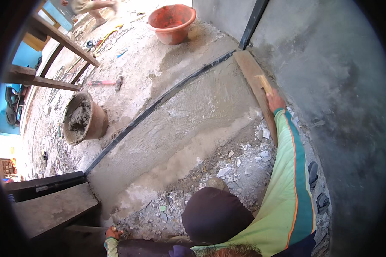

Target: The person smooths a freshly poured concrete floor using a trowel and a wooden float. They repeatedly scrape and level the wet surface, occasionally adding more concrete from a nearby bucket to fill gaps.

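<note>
At the right, my right hand (pixel 276 101) grips the wooden handle (pixel 265 84) of a long, flat wooden float (pixel 249 70). The float lies along the wall side of a strip of wet, smoothed mortar (pixel 193 103), its far end close to a dark metal frame. At the lower left, my left hand (pixel 113 233) is closed beside the rubble, with a thin, flat grey strip (pixel 86 228) running out from it. What that strip is, I cannot make out. A dark rounded shape, perhaps my knee, covers part of the rubble in front of me.
A dark metal rail (pixel 158 100) borders the mortar. Beyond it are a bucket of mortar (pixel 82 120), a hammer (pixel 107 82), an orange tub (pixel 172 25) and a wooden trestle (pixel 62 38). Broken rubble (pixel 240 162) lies nearer me. A grey wall (pixel 330 85) rises right. Another person's legs (pixel 96 10) show far off.
</note>
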